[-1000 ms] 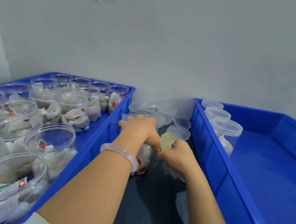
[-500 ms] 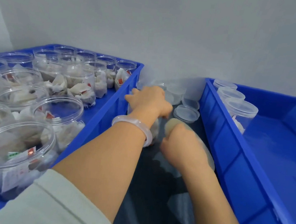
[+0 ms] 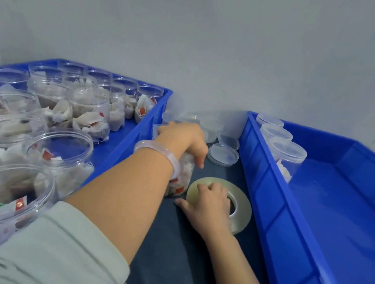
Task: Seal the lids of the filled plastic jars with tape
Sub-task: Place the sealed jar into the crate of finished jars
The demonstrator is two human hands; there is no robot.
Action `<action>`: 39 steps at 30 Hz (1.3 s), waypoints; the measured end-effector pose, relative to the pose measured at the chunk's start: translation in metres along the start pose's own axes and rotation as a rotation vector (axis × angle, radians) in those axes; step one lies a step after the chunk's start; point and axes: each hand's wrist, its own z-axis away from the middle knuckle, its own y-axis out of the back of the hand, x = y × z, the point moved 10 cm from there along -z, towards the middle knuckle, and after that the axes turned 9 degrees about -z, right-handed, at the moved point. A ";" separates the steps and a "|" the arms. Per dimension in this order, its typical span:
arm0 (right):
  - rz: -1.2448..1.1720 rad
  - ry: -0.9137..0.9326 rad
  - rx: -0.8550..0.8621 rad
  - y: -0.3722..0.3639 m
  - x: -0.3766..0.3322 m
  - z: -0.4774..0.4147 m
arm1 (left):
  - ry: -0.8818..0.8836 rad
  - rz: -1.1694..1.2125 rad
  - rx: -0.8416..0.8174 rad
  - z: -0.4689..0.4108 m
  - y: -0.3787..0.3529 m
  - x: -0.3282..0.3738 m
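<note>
**A:** Filled plastic jar [image 3: 182, 179]: where is it set, and which step is judged to be in hand?

**B:** Nearest, on the dark surface between the left bin [image 3: 118, 149] and the right bin [image 3: 267, 195], a tape roll [image 3: 243, 211] is laid flat. It is covered by the right hand [image 3: 209, 204], with fingers bent over its face toward the core hole and the thumb stretched sideways. Just beside it the jar is stood upright and clasped from above by the left hand [image 3: 182, 140], fingers curled down over the lid. The start of sealing is judged to be in hand. The lid is hidden, so tape on it cannot be told.

**A:** What is called for next, and how is the jar seen?

**B:** A free tape end must be found and drawn to the lid seam while the jar is steadied. Clear walls are seen, packed with pale sachets bearing red tags. Farther off, loose lids [image 3: 223, 155] are laid, and lidded jars [image 3: 287, 152] are lined up in the right bin
</note>
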 end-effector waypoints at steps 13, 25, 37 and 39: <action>-1.508 0.071 0.093 0.032 -0.013 -0.027 | 0.170 1.049 0.637 0.053 -0.002 -0.068; -1.721 0.135 0.359 0.028 -0.009 -0.011 | 0.074 1.392 0.936 0.054 -0.044 -0.082; -1.294 0.343 0.483 0.051 -0.016 0.000 | 0.049 1.409 0.927 0.053 -0.046 -0.081; -1.196 0.367 0.551 0.053 -0.020 0.005 | 0.049 1.412 0.927 0.053 -0.047 -0.082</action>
